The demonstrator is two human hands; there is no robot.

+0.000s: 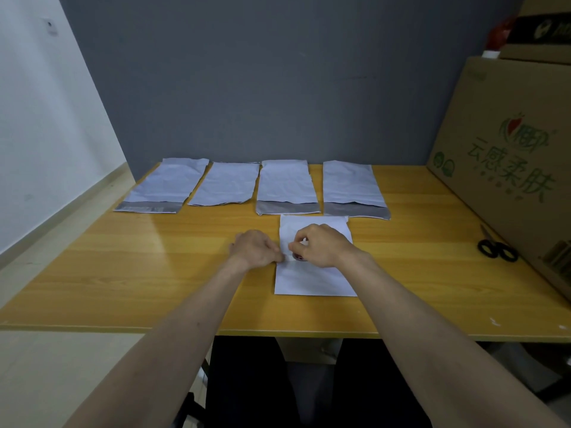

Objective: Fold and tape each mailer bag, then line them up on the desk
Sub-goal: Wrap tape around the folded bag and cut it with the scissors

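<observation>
a white mailer bag [312, 281] lies flat on the near tabletop [154, 273]. over it, the left hand [258, 249] pinches at the bag's left edge, and the right hand [319, 244] curls around a small tape roll [299, 257]. farther back, four mailer bags [287, 186] lie side by side. black scissors [496, 247] rest at the right.

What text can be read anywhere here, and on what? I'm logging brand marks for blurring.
"云感柔肤": large green characters on the side of the big cardboard box at the right.
Red and green logo above those characters: too stylised to read.
Small line beneath them: too small.
Dark box on top: pale lettering, cut off and blurred.
Mailer bags: no print visible.
</observation>
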